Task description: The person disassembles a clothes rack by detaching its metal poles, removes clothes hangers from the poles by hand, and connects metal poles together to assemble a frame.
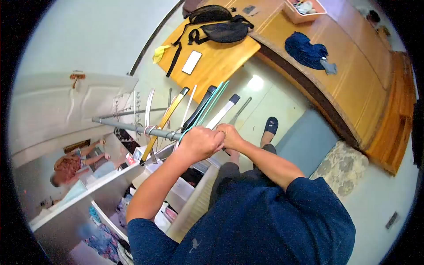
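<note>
A grey metal clothes rail point(128, 126) runs from the left into my left hand point(201, 143), which is closed around it. My right hand point(230, 136) is also closed, pressed against the left; its grip is hidden by its fingers. Several clothes hangers hang on the rail without garments. Among them are a yellow hanger point(170, 112), a black hanger point(201, 108), a teal hanger point(215, 100) and a white hanger point(224, 111). A grey hanger point(241, 109) stands out just beyond my right hand.
A wooden table point(216, 62) ahead holds a black bag point(225, 32) and a phone point(191, 62). A bed point(353, 79) carries dark blue cloth point(304, 51) and a pink basket point(304, 17). At lower left are open drawers point(110, 221) with clothes. A mirror point(79, 163) reflects a person.
</note>
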Demonstrator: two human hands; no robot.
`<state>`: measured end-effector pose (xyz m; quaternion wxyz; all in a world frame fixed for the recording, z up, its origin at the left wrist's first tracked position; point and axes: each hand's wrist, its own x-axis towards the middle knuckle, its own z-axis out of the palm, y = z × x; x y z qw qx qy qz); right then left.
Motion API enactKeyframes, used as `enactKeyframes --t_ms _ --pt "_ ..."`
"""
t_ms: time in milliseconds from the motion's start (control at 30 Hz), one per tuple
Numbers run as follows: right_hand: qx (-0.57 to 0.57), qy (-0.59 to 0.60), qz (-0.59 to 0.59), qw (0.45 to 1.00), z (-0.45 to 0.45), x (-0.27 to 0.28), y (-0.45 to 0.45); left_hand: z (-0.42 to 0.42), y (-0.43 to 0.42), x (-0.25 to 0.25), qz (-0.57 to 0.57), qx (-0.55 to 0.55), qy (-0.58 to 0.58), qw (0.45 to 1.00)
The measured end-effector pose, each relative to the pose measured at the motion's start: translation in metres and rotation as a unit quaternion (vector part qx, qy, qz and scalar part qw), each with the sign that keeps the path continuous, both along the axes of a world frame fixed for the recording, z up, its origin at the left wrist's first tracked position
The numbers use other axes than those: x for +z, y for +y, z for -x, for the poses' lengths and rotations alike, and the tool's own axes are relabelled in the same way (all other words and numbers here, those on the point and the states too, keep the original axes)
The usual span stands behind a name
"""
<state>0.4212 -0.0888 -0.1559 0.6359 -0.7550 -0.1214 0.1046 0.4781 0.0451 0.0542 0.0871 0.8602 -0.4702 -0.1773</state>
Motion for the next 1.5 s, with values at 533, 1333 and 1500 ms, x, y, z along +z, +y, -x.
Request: enactKeyframes --t_ms 533,1333,1500 --pt "-0.117 0.031 -0.016 0.992 0.008 0.011 -0.001 0.002 0.000 0.002 -0.008 -0.054 -0.007 0.998" --pt "-0.329 0.548 -0.613 0.464 0.023 -0.049 0.020 0.002 -0.004 0.002 0.018 -0.056 -0.041 0.997" --pt "-0.262 0.584 -0.521 0.565 0.014 -0.046 0.004 -0.002 -0.005 0.006 0.016 -0.057 -0.022 0.998"
